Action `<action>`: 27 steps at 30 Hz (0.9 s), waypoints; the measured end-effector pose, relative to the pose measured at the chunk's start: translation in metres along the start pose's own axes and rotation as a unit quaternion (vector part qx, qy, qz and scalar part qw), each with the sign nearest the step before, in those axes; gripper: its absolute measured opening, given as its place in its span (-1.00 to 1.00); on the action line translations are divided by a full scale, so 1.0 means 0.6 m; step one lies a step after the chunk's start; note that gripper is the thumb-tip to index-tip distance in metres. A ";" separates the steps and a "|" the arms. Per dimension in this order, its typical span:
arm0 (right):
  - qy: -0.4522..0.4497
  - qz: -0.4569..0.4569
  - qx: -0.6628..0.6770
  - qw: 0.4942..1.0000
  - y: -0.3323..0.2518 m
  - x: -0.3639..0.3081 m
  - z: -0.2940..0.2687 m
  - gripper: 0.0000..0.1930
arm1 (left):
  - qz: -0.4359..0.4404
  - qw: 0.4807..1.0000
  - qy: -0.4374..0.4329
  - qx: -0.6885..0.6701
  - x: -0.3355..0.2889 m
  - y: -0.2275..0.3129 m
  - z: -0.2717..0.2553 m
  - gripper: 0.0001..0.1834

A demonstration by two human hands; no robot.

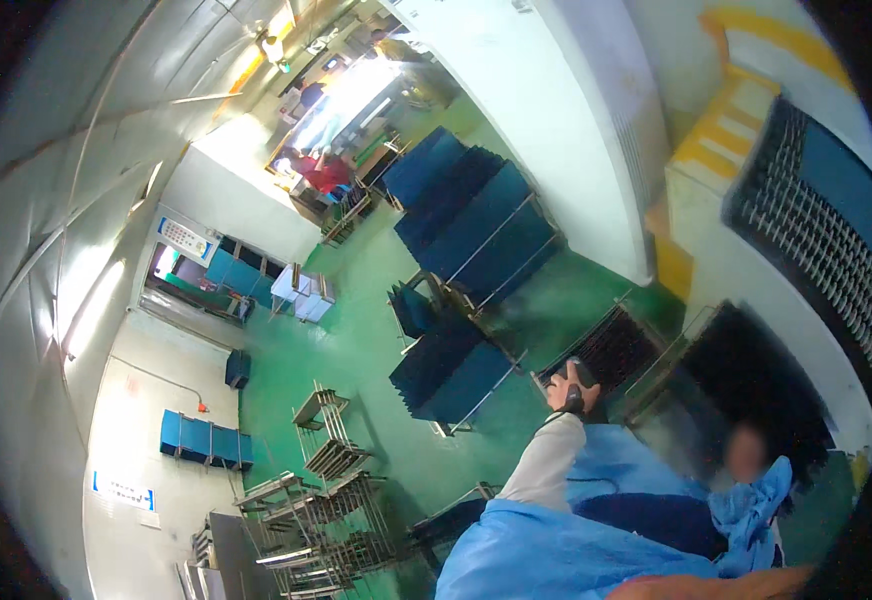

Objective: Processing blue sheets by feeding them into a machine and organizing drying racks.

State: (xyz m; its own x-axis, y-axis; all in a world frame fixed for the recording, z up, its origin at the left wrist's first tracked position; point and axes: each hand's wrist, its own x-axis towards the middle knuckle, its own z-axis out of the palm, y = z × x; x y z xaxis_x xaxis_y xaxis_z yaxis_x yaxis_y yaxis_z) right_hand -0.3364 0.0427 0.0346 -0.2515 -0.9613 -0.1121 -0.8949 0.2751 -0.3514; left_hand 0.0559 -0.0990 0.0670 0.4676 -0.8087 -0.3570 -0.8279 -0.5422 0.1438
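My left hand [568, 388] grasps 1 small black object [584, 372], which sits in its fingers near a metal-framed rack [616, 347]. My right hand [746, 452], well apart from it, is blurred; I cannot tell its grip.
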 end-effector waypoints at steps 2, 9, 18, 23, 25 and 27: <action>-0.014 -0.001 -0.002 1.000 -0.001 -0.003 -0.003 -0.82 | -0.001 1.000 0.003 -0.009 0.000 -0.006 0.000 0.00; -0.031 -0.025 -0.015 0.999 -0.023 0.004 -0.116 -0.76 | 0.012 1.000 0.028 0.000 0.003 -0.021 -0.001 -0.05; 0.038 -0.014 0.039 0.998 -0.041 -0.025 -0.343 -0.73 | 0.070 0.997 0.022 0.027 0.024 0.000 0.039 0.01; 0.145 -0.042 0.188 0.970 0.026 -0.001 -0.396 -0.71 | 0.037 0.998 0.030 0.029 0.045 -0.025 0.036 0.07; 0.137 0.035 0.247 0.959 0.061 -0.011 -0.400 -0.74 | 0.038 0.998 0.024 0.047 0.040 -0.008 0.050 0.07; 0.162 0.069 0.458 0.871 0.076 -0.013 -0.411 -0.80 | 0.030 0.998 0.017 0.057 0.037 -0.003 0.057 0.06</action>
State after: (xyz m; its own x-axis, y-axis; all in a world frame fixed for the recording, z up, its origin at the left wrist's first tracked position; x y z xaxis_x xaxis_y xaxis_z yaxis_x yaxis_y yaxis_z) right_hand -0.4664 0.0597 0.2485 -0.5578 -0.8300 0.0045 -0.2156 0.1396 -0.9665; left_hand 0.0571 -0.1083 0.0275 0.4240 -0.8473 -0.3198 -0.8839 -0.4641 0.0580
